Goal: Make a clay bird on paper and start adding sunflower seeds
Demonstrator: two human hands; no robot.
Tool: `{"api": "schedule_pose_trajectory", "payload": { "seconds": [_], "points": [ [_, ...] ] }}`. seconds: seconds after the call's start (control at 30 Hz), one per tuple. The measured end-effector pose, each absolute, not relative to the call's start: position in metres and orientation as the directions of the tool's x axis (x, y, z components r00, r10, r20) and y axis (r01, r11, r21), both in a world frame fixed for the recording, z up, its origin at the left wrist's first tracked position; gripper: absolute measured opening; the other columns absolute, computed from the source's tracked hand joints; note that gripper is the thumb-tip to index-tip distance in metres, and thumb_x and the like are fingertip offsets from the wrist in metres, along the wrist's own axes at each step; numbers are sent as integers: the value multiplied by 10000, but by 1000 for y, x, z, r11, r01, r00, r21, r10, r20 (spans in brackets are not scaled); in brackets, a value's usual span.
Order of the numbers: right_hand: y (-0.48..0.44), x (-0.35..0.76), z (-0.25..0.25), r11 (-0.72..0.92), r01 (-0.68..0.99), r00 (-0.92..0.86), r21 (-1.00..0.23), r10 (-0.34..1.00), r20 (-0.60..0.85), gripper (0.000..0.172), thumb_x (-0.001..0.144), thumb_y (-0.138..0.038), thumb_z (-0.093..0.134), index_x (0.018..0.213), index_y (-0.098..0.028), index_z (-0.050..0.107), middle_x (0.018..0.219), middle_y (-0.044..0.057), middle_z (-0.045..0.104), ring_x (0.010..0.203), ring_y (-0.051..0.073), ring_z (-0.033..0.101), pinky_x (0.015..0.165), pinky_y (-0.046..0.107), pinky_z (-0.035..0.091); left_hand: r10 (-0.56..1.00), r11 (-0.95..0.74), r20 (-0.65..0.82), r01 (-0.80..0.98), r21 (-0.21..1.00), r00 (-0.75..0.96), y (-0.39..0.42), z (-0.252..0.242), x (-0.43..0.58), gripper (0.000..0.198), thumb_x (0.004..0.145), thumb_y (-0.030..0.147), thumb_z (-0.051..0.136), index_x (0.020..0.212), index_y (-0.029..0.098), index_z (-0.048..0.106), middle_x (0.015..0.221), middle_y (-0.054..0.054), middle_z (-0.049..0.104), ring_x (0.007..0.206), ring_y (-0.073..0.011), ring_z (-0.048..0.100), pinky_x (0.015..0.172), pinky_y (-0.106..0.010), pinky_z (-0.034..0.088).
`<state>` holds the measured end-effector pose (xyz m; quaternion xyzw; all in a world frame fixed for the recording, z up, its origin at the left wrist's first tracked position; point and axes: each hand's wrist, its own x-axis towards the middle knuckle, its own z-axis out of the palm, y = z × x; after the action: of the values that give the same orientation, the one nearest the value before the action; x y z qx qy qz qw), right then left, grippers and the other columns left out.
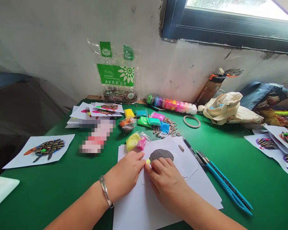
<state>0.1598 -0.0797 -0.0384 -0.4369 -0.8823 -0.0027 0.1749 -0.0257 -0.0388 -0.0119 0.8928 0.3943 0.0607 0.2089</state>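
Observation:
A flat grey clay oval (161,154) lies on a small sheet of white paper (187,163). At its left edge is a small piece of yellow clay (148,161). My left hand (126,169), a silver bracelet at its wrist, comes from the left with thumb and forefinger pressed together at the yellow clay. Curled fingers of my right hand (166,180) meet the same piece from the other side and cover the oval's lower edge. A single sunflower seed (181,148) rests on the paper, right of the oval.
Beyond the paper lie opened yellow clay (132,142), coloured clay packets (144,121) and loose sunflower seeds (174,127). Tweezers (230,185) and a pen-like tool (190,147) lie right. Finished seed pictures (45,150) flank both sides. A seed bag (118,78) leans against the wall.

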Motion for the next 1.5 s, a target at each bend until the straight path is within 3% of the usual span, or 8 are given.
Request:
{"api": "schedule_pose_trajectory", "payload": {
  "seconds": [0.27, 0.57, 0.83, 1.07, 1.23, 1.37, 1.5],
  "points": [
    [-76, 158, -42, 614, 769, -517, -179, 762, 391, 311, 872, -99, 486, 1152, -122, 617, 782, 56, 556, 725, 191, 430, 644, 348, 266, 760, -569, -48, 699, 433, 648, -35, -13, -28, 318, 920, 77, 388, 1040, 137, 676, 1163, -124, 642, 1039, -247, 585, 898, -386, 523],
    [-76, 153, -44, 617, 777, -551, -127, 763, 337, 200, 868, -96, 516, 1011, -147, 646, 730, 37, 530, 689, 183, 413, 607, 346, 241, 752, -597, -21, 693, 404, 659, -35, -17, -28, 316, 903, 65, 411, 1004, 166, 693, 1110, -104, 649, 1025, -239, 592, 872, -365, 532],
    [-86, 162, -37, 639, 751, -577, -167, 758, 304, 325, 932, -125, 451, 1237, -121, 561, 859, 80, 582, 780, 204, 470, 666, 353, 308, 731, -605, -55, 682, 411, 681, -37, -14, -29, 330, 911, 54, 401, 1054, 161, 679, 1186, -116, 616, 1071, -249, 571, 895, -372, 524],
    [-85, 160, -41, 621, 767, -570, -161, 775, 272, 286, 895, -100, 488, 1162, -133, 588, 854, 64, 569, 740, 193, 453, 651, 352, 302, 733, -586, -84, 689, 426, 675, -38, -11, -28, 336, 933, 78, 391, 1103, 174, 665, 1175, -108, 612, 1059, -235, 556, 927, -366, 502],
    [-85, 159, -42, 622, 771, -581, -135, 775, 249, 248, 871, -104, 531, 1103, -147, 606, 865, 62, 572, 748, 198, 455, 660, 356, 304, 728, -600, -68, 682, 418, 682, -39, -12, -28, 327, 929, 81, 395, 1020, 194, 688, 1044, -96, 611, 963, -227, 561, 836, -352, 515],
    [-87, 164, -37, 620, 764, -582, -181, 782, 223, 312, 893, -118, 509, 1199, -151, 561, 910, 69, 573, 786, 204, 457, 685, 353, 314, 721, -614, -37, 663, 429, 692, -39, -12, -29, 329, 931, 87, 399, 1035, 204, 689, 1056, -93, 606, 990, -219, 561, 852, -333, 508],
    [-89, 168, -32, 609, 762, -577, -222, 793, 196, 250, 923, -140, 478, 1156, -151, 568, 928, 61, 571, 792, 197, 450, 691, 349, 314, 721, -602, -74, 676, 425, 689, -39, -8, -29, 338, 943, 99, 381, 1071, 191, 681, 1106, -102, 608, 1029, -231, 562, 876, -351, 512]
  ]
}}
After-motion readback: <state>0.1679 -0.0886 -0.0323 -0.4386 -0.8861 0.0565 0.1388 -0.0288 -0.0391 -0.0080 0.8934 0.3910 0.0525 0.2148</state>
